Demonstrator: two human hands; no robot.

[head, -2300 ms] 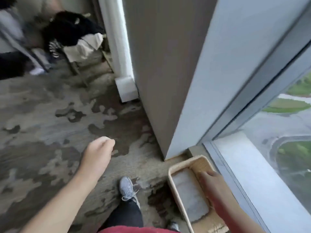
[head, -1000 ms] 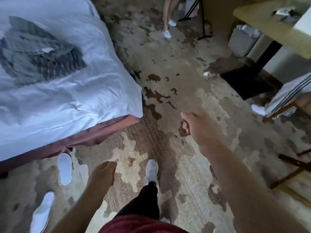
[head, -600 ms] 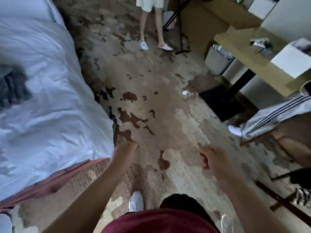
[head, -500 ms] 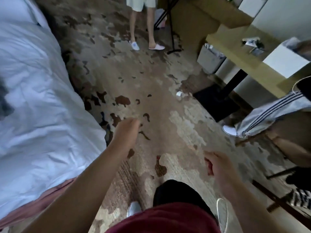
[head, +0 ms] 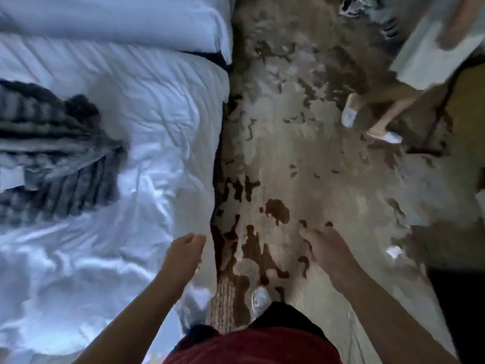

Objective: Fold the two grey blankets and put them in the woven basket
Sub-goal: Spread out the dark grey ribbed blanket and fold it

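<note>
open carpet beside the bed edge; grey blanket atop; left hand, right hand fingers loosely curled, empty.

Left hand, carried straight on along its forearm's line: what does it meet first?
Probably the white duvet near its edge, which the left hand hangs over; past that, only carpet. The grey blanket lies well to the left, off that line. Height is unclear.

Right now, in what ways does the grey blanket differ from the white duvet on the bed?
The grey blanket is dark and ribbed; the white duvet is plain. The blanket lies bunched in a heap, while the duvet is spread out, only wrinkled. The blanket rests on top of the duvet. Both are soft bedding.
</note>
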